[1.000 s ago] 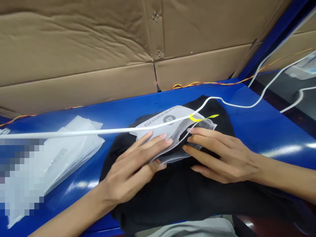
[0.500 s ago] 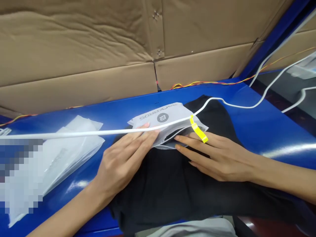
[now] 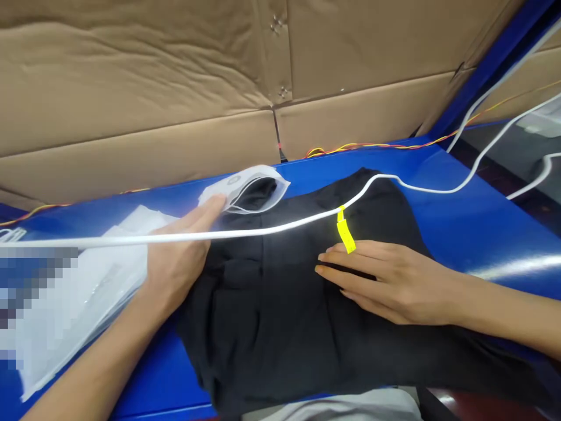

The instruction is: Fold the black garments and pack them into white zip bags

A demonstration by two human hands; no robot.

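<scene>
My left hand (image 3: pixel 184 245) grips the near left side of a white plastic bag (image 3: pixel 214 190). The bag's mouth gapes towards the right, and something dark shows inside it. Under both hands a black garment (image 3: pixel 280 316) lies spread over the blue table. My right hand (image 3: pixel 390 283) rests flat on the garment with its fingers stretched out and holds nothing. A white cable (image 3: pixel 258 232) with a yellow tag (image 3: pixel 346 235) crosses the view in front of both hands.
A pile of white plastic bags (image 3: pixel 83 310) lies on the blue table (image 3: pixel 464 228) at the left. Brown cardboard (image 3: pixel 144 76) walls the back. Red and yellow wires (image 3: pixel 363 147) run along the table's rear edge. Pale cloth (image 3: pixel 350 406) shows at the bottom.
My left hand has carried the white bag left and back, off the middle of the garment, turning its mouth to the right. My right hand has stayed nearly in place, now apart from the bag.
</scene>
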